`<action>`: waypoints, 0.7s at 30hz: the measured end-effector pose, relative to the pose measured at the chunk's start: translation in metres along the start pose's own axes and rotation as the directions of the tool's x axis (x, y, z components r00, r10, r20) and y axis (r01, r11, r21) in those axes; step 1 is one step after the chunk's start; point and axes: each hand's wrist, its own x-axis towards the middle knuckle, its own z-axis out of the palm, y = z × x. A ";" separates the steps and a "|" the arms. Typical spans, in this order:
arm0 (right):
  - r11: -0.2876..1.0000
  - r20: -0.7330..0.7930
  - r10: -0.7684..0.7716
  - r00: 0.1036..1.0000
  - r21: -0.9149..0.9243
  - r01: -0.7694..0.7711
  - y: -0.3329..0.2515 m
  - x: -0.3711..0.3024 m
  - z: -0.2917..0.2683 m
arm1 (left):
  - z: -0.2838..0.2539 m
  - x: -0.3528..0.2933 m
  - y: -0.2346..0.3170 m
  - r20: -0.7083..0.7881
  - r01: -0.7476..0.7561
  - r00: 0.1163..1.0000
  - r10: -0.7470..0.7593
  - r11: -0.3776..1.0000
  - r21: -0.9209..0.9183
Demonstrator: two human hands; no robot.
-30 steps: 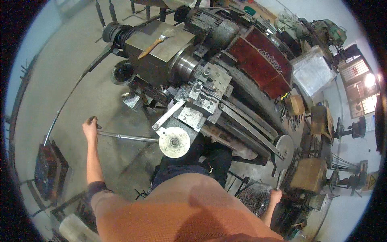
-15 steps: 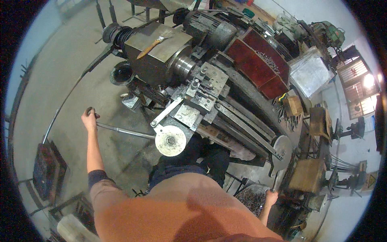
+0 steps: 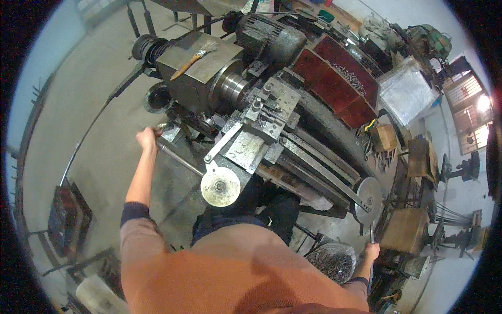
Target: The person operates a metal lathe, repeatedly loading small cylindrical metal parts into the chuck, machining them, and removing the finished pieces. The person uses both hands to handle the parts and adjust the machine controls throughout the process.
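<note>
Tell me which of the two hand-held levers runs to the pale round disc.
The left lever, gripped by the left hand; the right lever, in the right hand, runs to the greyer disc.

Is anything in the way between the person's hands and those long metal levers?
No, nothing visible is in the way. The left hand grips the far end of the left lever, which reaches to the pale round disc. The right hand is closed around the right lever.

The camera sits on the head of the person in orange (image 3: 209, 275) and looks down at the big metal machine (image 3: 272, 112) close in front, so wide that floor (image 3: 104, 99) at left and window (image 3: 473, 107) at right both fit.
</note>
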 end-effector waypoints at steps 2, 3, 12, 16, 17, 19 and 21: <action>0.995 0.044 0.027 0.999 0.092 -0.031 -0.022 -0.013 -0.015 | 0.027 0.004 0.009 0.107 -0.033 0.994 0.029 0.999 0.037; 0.999 0.002 0.037 0.999 -0.003 -0.037 -0.034 -0.028 -0.021 | 0.038 0.008 0.013 0.146 -0.042 0.989 0.036 0.998 0.039; 0.982 0.045 0.155 0.987 0.099 -0.159 -0.052 -0.089 -0.009 | 0.050 -0.002 0.025 0.149 0.126 0.984 -0.096 0.971 -0.205; 0.975 -0.011 0.129 0.992 0.183 -0.125 -0.037 -0.074 0.002 | 0.048 -0.015 0.044 0.121 0.106 0.988 -0.094 0.990 -0.098; 0.971 -0.042 0.106 0.993 0.219 -0.095 -0.031 -0.066 0.005 | 0.046 -0.017 0.047 0.103 0.098 0.991 -0.090 0.992 -0.074; 0.996 -0.027 0.086 0.996 0.005 -0.086 -0.023 -0.037 -0.006 | 0.047 -0.015 0.044 0.109 0.088 0.991 -0.082 0.995 -0.043; 0.990 -0.064 0.004 0.998 -0.142 -0.014 -0.019 -0.015 -0.013 | 0.048 -0.011 0.053 0.110 0.072 0.991 -0.073 0.997 0.006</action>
